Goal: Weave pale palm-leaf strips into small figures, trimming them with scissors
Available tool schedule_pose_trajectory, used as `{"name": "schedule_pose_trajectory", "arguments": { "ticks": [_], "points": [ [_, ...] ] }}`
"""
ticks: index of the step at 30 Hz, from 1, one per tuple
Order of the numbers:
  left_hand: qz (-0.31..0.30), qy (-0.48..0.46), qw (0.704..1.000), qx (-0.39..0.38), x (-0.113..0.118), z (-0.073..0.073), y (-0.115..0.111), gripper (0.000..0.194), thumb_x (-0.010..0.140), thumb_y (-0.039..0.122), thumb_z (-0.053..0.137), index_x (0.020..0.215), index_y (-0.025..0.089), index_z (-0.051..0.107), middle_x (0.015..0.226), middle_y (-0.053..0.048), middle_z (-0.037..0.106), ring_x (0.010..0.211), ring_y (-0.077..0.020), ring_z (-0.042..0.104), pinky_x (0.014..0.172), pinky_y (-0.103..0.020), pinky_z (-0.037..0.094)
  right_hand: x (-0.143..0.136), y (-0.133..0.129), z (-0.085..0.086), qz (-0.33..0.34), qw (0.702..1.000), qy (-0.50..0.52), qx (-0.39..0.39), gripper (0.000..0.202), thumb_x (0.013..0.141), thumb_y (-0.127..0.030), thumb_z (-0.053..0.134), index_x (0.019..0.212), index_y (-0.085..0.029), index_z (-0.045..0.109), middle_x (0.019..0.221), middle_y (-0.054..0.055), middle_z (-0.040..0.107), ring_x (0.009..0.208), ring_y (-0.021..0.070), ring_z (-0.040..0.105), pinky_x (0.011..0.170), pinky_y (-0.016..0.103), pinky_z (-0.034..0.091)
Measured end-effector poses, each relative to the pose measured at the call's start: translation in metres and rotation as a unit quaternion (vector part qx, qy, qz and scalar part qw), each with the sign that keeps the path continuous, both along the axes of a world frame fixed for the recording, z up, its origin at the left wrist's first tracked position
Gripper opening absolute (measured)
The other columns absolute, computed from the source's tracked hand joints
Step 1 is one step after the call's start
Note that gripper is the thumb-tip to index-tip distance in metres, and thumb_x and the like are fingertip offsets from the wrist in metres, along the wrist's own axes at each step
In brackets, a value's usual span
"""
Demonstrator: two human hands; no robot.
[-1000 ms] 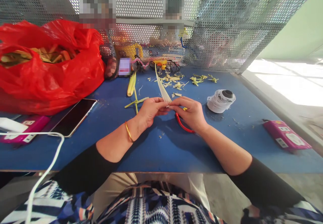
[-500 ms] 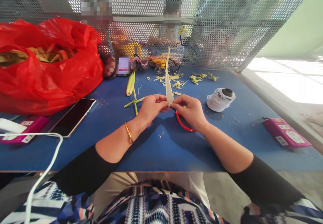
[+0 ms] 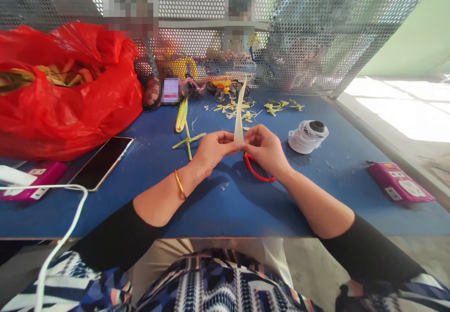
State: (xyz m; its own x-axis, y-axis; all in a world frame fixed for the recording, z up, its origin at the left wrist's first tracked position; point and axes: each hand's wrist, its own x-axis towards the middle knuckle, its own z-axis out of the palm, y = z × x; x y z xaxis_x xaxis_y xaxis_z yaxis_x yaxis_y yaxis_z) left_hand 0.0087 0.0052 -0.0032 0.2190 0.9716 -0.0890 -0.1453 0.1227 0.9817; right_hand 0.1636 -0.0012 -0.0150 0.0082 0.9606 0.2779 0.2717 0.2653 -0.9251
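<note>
A pale, pointed leaf strip [image 3: 239, 117] stands upright between my two hands over the middle of the blue table. My left hand [image 3: 215, 151] pinches its lower end from the left, thumb and fingers together. From the right, my right hand [image 3: 263, 147] has its fingertips closed on the same lower end. Red-handled scissors [image 3: 258, 175] lie under my right hand, their blades hidden. Left of my left hand is a green cross of woven leaf strips [image 3: 189, 140], with a yellow-green leaf bundle [image 3: 181, 116] behind it.
Leaf scraps [image 3: 242, 110] and small knotted leaf pieces [image 3: 276, 107] lie toward the metal mesh [image 3: 302, 30]. A white thread spool [image 3: 307, 137] and a magenta box [image 3: 401, 182] are on the right. At left are a red bag [image 3: 116, 91], a phone [image 3: 102, 163] and a white cable [image 3: 75, 218].
The leaf strip has shifted slightly right, and its tip is lower and tilts more to the right. My right hand's fingers have moved up a little along its base.
</note>
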Motion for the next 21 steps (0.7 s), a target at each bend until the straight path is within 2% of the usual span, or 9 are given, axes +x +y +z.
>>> {"name": "schedule_pose_trajectory", "arguments": {
  "ticks": [4, 10, 14, 17, 21],
  "points": [
    [-0.001, 0.011, 1.0, 0.022, 0.0, -0.001, 0.0, 0.02, 0.059, 0.009, 0.081, 0.073, 0.014, 0.068, 0.071, 0.0, 0.071, 0.068, -0.0114, 0.065, 0.075, -0.027, 0.052, 0.0, 0.002, 0.0, 0.023, 0.999, 0.036, -0.028, 0.034, 0.062, -0.034, 0.078, 0.08, -0.022, 0.053, 0.063, -0.005, 0.062, 0.058, 0.0123, 0.059, 0.058, 0.028, 0.048],
    [0.001, 0.002, 1.0, -0.014, -0.002, -0.003, 0.004, 0.019, 0.064, 0.017, 0.082, 0.076, 0.014, 0.068, 0.074, -0.003, 0.072, 0.068, -0.0128, 0.066, 0.076, -0.03, 0.054, 0.002, 0.004, 0.001, 0.05, 0.993, 0.084, -0.071, 0.041, 0.06, -0.042, 0.081, 0.08, -0.022, 0.052, 0.063, -0.005, 0.061, 0.057, 0.0124, 0.061, 0.062, 0.031, 0.054],
    [0.018, -0.008, 0.998, -0.056, -0.004, -0.001, 0.006, 0.015, 0.064, 0.015, 0.08, 0.072, 0.014, 0.067, 0.069, -0.001, 0.069, 0.061, -0.0103, 0.062, 0.066, -0.026, 0.051, 0.001, 0.001, 0.003, 0.068, 0.995, 0.065, -0.018, 0.029, 0.069, -0.036, 0.074, 0.084, -0.023, 0.053, 0.073, -0.003, 0.062, 0.064, 0.0122, 0.06, 0.066, 0.031, 0.054],
    [0.033, -0.033, 0.994, -0.103, -0.005, 0.003, 0.006, 0.016, 0.062, 0.012, 0.079, 0.07, 0.015, 0.065, 0.064, 0.001, 0.066, 0.055, -0.0082, 0.059, 0.056, -0.022, 0.046, 0.002, -0.002, 0.006, 0.075, 0.996, -0.005, 0.055, 0.014, 0.075, -0.026, 0.067, 0.086, -0.023, 0.06, 0.087, 0.0, 0.064, 0.07, 0.0125, 0.06, 0.07, 0.031, 0.052],
    [0.025, -0.049, 0.986, -0.155, -0.005, 0.008, 0.005, 0.016, 0.063, 0.009, 0.077, 0.071, 0.015, 0.064, 0.06, 0.002, 0.063, 0.053, -0.0069, 0.057, 0.05, -0.018, 0.043, 0.003, -0.003, 0.006, 0.068, 0.985, -0.088, 0.13, 0.003, 0.078, -0.023, 0.066, 0.079, -0.023, 0.069, 0.085, 0.002, 0.062, 0.08, 0.0158, 0.059, 0.074, 0.032, 0.049]
  ]
}}
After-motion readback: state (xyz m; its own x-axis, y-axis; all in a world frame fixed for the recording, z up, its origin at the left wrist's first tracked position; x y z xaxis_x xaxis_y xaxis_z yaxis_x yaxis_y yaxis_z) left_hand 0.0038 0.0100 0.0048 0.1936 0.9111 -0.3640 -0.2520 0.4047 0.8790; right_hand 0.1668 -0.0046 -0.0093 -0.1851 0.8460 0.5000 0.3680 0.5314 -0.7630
